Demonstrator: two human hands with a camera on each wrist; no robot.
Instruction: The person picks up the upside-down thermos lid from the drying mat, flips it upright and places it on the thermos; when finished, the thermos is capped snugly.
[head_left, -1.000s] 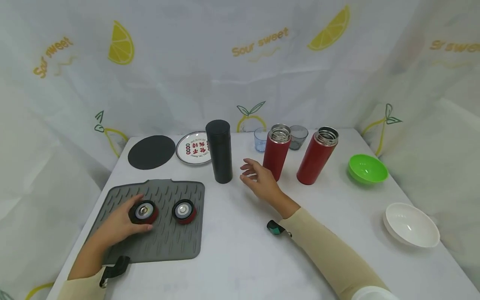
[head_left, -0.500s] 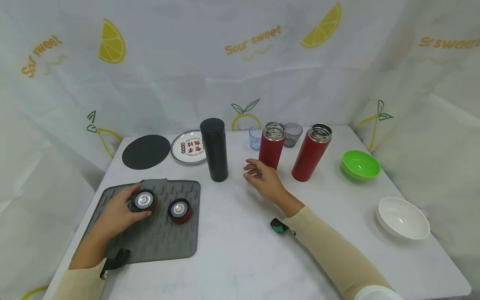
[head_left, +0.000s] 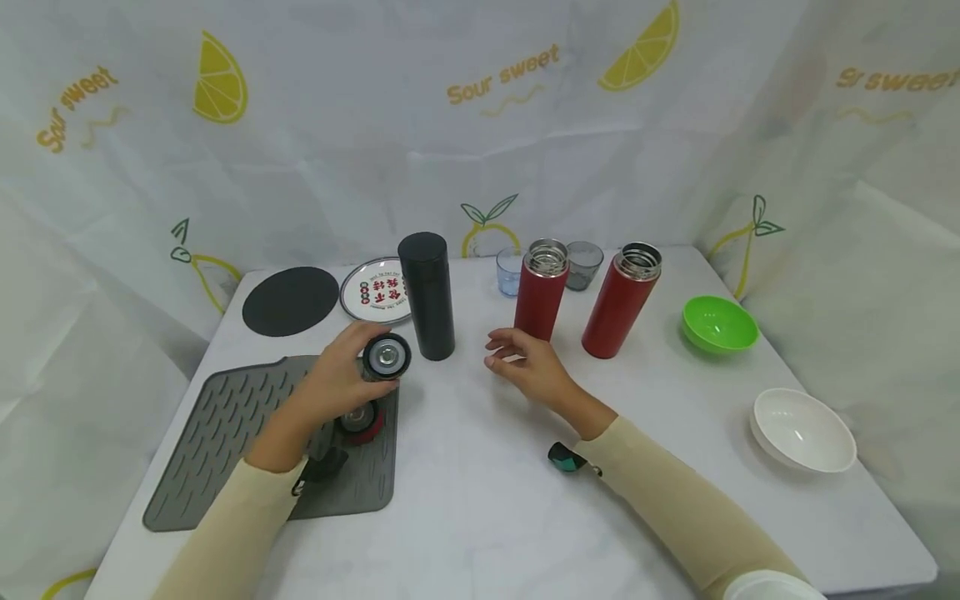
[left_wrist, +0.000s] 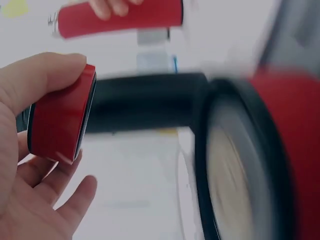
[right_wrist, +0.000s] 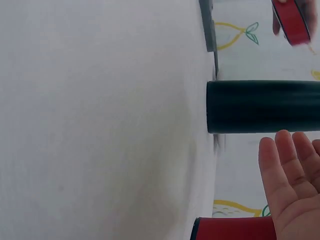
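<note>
White table [head_left: 480,517] under a lemon-print curtain [head_left: 480,125], seen from the head; left hand [head_left: 341,379] gripping a red lid [head_left: 386,357] lifted clear of the grey mat [head_left: 225,433] near the table's left edge, just beside the black flask [head_left: 427,296]; 2nd lid [head_left: 362,421] left on the mat; right hand [head_left: 525,367] open, fingers relaxed, just in front of 1 of 2 open red flasks [head_left: 540,292]. Best to steady that flask with the free hand, bring the lid level over the steel mouth, then turn without forcing the thread. Left wrist: lid [left_wrist: 62,120] pinched by thumb and fingers; 2nd lid a close red blur. Right wrist: only fingertips [right_wrist: 292,170] in frame, black flask [right_wrist: 262,106] cut off at the edge; thread inside the lid hidden throughout.
</note>
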